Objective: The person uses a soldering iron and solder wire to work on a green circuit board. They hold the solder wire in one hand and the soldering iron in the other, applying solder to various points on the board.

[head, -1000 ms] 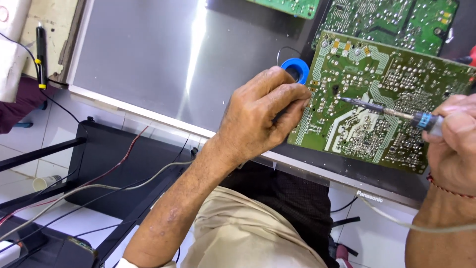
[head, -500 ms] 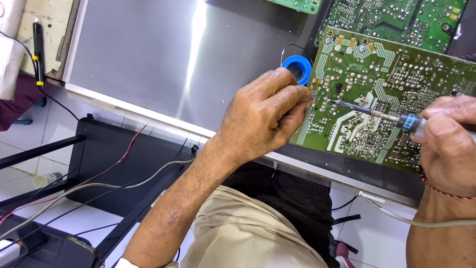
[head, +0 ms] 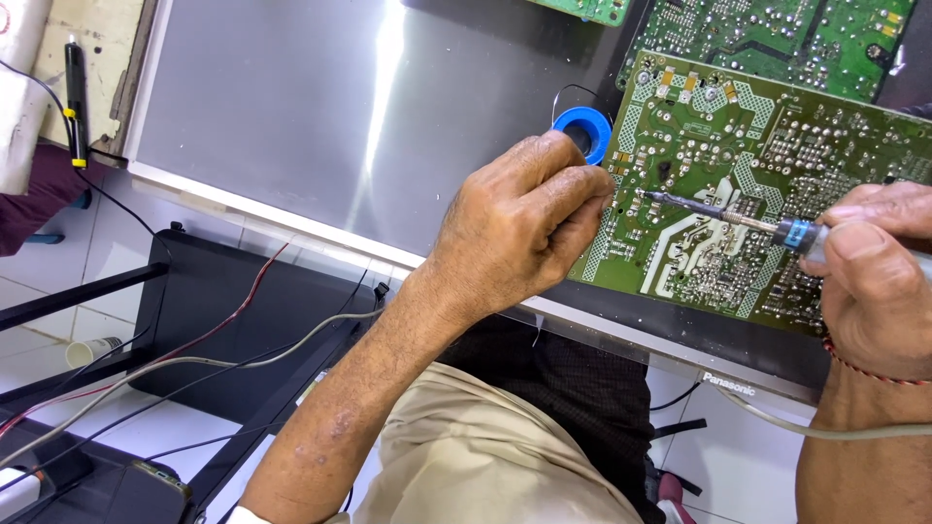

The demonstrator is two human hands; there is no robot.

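White floor tiles show below my grey panel (head: 291,116). Left hand (head: 519,228) curls loosely at the circuit board (head: 757,194) (fingertips hidden); right hand (head: 879,281), cropped, pinches the soldering iron (head: 723,213).

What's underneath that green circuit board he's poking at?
The green circuit board lies on a dark panel with a pale frame. Whatever sits directly beneath the board is covered. The left hand hides its left edge.

Landmark: green circuit board (head: 767,184).
Screen: large grey flat panel (head: 320,107), glossy, lying face-down beneath and left of the board.
Label: small white lettering (head: 729,383) on the panel's dark lower frame, below the board.
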